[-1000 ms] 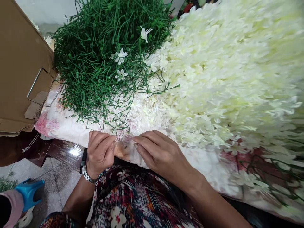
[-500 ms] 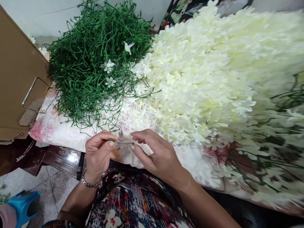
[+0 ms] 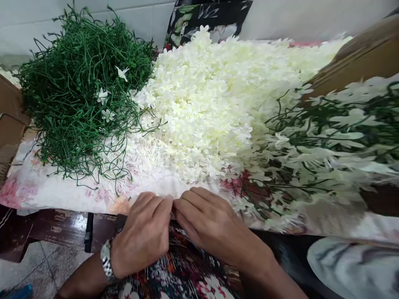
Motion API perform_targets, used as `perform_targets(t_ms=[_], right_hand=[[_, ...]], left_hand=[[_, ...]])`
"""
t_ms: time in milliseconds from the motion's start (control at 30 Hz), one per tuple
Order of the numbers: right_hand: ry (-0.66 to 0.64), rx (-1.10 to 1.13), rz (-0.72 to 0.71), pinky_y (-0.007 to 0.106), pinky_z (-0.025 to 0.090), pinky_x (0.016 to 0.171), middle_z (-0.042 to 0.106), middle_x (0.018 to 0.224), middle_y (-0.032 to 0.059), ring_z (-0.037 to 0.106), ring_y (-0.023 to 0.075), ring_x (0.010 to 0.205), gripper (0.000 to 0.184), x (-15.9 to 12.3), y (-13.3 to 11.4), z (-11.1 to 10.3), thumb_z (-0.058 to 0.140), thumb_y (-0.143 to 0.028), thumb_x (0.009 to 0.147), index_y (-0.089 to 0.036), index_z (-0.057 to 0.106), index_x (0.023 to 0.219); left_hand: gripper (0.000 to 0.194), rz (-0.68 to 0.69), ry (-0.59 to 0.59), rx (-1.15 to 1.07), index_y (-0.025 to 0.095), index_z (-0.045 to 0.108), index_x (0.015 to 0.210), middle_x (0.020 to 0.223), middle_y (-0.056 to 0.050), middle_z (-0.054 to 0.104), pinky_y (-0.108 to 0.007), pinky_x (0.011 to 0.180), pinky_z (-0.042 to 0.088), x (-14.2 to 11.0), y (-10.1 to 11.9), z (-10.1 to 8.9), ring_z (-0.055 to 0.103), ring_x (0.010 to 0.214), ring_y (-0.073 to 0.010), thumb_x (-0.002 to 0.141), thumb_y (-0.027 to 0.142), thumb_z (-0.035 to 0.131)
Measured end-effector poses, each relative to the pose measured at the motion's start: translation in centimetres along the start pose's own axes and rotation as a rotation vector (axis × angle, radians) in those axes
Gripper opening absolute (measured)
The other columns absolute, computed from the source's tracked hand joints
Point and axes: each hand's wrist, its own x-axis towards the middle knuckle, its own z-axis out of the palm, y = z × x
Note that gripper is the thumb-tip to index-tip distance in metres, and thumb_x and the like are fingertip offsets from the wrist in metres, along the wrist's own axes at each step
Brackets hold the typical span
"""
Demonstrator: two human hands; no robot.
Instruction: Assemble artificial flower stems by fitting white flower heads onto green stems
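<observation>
Left hand (image 3: 141, 232) and right hand (image 3: 212, 228) pinch closed, contents hidden; plenty left beyond them: stems (image 3: 84, 83), petals (image 3: 199, 108); seemingly finished flowers (image 3: 321, 157) rightward.

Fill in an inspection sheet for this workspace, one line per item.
Surface: floral cloth, largely covered by the piles.
Job's things: green stems piled on the left; white flowers heaped beside them; thin white strands in front; stemmed flowers on the right, blurred.
Clutter: a few loose flowers on the green stems; cardboard at the right edge.
Hands: left hand and right hand close together, fingers curled; anything between them is hidden. Watch on the left wrist.
Cables: nothing seen.
Surroundings: pale wall, dark floral fabric against it; grey floor at lower left.
</observation>
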Motion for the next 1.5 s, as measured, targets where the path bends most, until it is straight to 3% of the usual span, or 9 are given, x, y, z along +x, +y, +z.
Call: perform_targets(t_ms=[100, 233, 333, 467, 700, 867, 1033, 1233, 1500], right_hand=[[-0.014, 0.03, 0.004, 0.028, 0.035, 0.057, 0.051, 0.063, 0.0025, 0.043, 0.0138, 0.061, 0.014, 0.1, -0.2, 0.6, 0.044, -0.015, 0.079, -0.016, 0.056, 0.073], [0.097, 0.079, 0.059, 0.028, 0.038, 0.062, 0.055, 0.069, 0.0043, 0.047, 0.0143, 0.068, 0.015, 0.5, 1.4, 1.5, 0.044, -0.019, 0.081, -0.014, 0.057, 0.088], [0.19, -0.098, 0.126, 0.029, 0.037, 0.065, 0.055, 0.068, 0.0053, 0.047, 0.0156, 0.07, 0.013, 1.3, 2.9, 2.1, 0.045, -0.016, 0.08, -0.013, 0.058, 0.082], [0.2, -0.33, 0.194, 0.029, 0.033, 0.063, 0.053, 0.067, 0.0054, 0.043, 0.0172, 0.07, 0.014, 2.7, 4.0, 2.7, 0.046, -0.015, 0.078, -0.017, 0.059, 0.076], [0.122, -0.399, 0.186, 0.029, 0.028, 0.063, 0.051, 0.068, 0.0047, 0.039, 0.0168, 0.07, 0.016, 2.9, 4.8, 3.1, 0.046, -0.014, 0.077, -0.019, 0.058, 0.069], [0.105, -0.376, 0.226, 0.029, 0.028, 0.066, 0.053, 0.072, 0.005, 0.042, 0.0174, 0.074, 0.013, 2.3, 4.7, 3.1, 0.045, -0.021, 0.079, -0.018, 0.058, 0.078], [0.106, -0.406, 0.25, 0.03, 0.027, 0.066, 0.054, 0.07, 0.0051, 0.042, 0.0176, 0.073, 0.015, 2.8, 4.7, 3.4, 0.044, -0.023, 0.079, -0.018, 0.058, 0.078], [0.193, -0.299, 0.238, 0.028, 0.03, 0.066, 0.056, 0.069, 0.0039, 0.046, 0.0155, 0.071, 0.015, 2.1, 4.8, 3.5, 0.046, -0.019, 0.078, -0.018, 0.059, 0.072], [0.408, -0.166, 0.155, 0.027, 0.036, 0.064, 0.06, 0.069, 0.0026, 0.05, 0.0134, 0.067, 0.004, 0.5, 3.5, 3.8, 0.055, -0.015, 0.073, -0.017, 0.058, 0.075]], left_hand=[[0.027, -0.097, 0.042, -0.116, 0.014, 0.056, 0.093, 0.073, -0.007, 0.056, -0.03, 0.06, 0.041, 0.1, -0.5, 1.4, 0.049, 0.067, -0.0158, 0.078, 0.006, 0.035], [0.015, -0.329, 0.196, -0.519, 0.017, 0.055, 0.08, 0.061, 0.0, 0.049, -0.024, 0.052, 0.036, -0.3, -2.6, 2.1, 0.045, 0.056, -0.0109, 0.081, 0.018, 0.041], [0.011, -0.504, 0.345, -0.879, 0.017, 0.053, 0.075, 0.055, 0.003, 0.043, -0.021, 0.049, 0.033, -0.1, -3.6, 1.8, 0.042, 0.05, -0.0084, 0.081, 0.022, 0.044], [0.002, -0.556, 0.371, -1.15, 0.016, 0.052, 0.072, 0.06, 0.004, 0.045, -0.019, 0.046, 0.03, 0.9, -3.8, 1.7, 0.04, 0.048, -0.0052, 0.073, 0.017, 0.052], [0.005, -0.58, 0.429, -1.211, 0.015, 0.054, 0.067, 0.056, 0.005, 0.045, -0.017, 0.04, 0.022, 1.5, -3.4, 2.5, 0.033, 0.041, -0.0019, 0.066, 0.015, 0.058], [0.011, -0.581, 0.328, -1.226, 0.014, 0.059, 0.073, 0.04, 0.008, 0.035, -0.017, 0.035, 0.017, 1.5, -3.4, 3.1, 0.024, 0.033, -0.0017, 0.07, 0.024, 0.06], [0.013, -0.544, 0.291, -1.197, 0.014, 0.061, 0.073, 0.038, 0.008, 0.032, -0.018, 0.036, 0.018, 1.5, -3.2, 3.3, 0.025, 0.034, -0.0019, 0.073, 0.027, 0.058], [0.012, -0.52, 0.305, -1.154, 0.015, 0.061, 0.074, 0.041, 0.007, 0.036, -0.016, 0.037, 0.019, 1.3, -3.0, 3.0, 0.029, 0.036, -0.0025, 0.074, 0.026, 0.056], [0.013, -0.593, 0.18, -1.071, 0.014, 0.056, 0.083, 0.064, 0.001, 0.055, -0.014, 0.035, 0.022, 2.2, -2.6, 3.5, 0.029, 0.036, 0.0004, 0.075, 0.025, 0.053]])
